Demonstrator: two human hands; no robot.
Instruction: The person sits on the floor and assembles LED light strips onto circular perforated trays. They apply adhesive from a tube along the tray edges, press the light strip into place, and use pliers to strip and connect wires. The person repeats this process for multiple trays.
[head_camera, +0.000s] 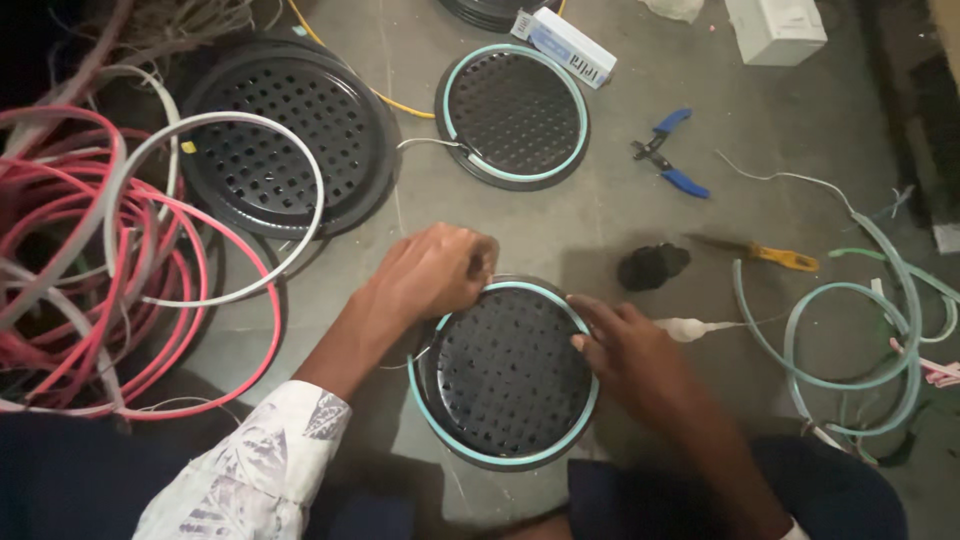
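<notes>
Left hand (435, 272) pinches the pale green strip (560, 300) seated in the perforated black disc (508, 372); right hand (628, 345) presses its rim, fingers extended.

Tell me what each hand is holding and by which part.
Both hands, left hand and right hand, press on the pale teal strip around the round black perforated grille, at its upper rim; neither lifts anything.

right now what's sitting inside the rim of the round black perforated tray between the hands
A pale teal flexible strip runs around the inside of the round black perforated tray rim. The left hand covers its upper-left stretch; the right hand touches its right side.
</notes>
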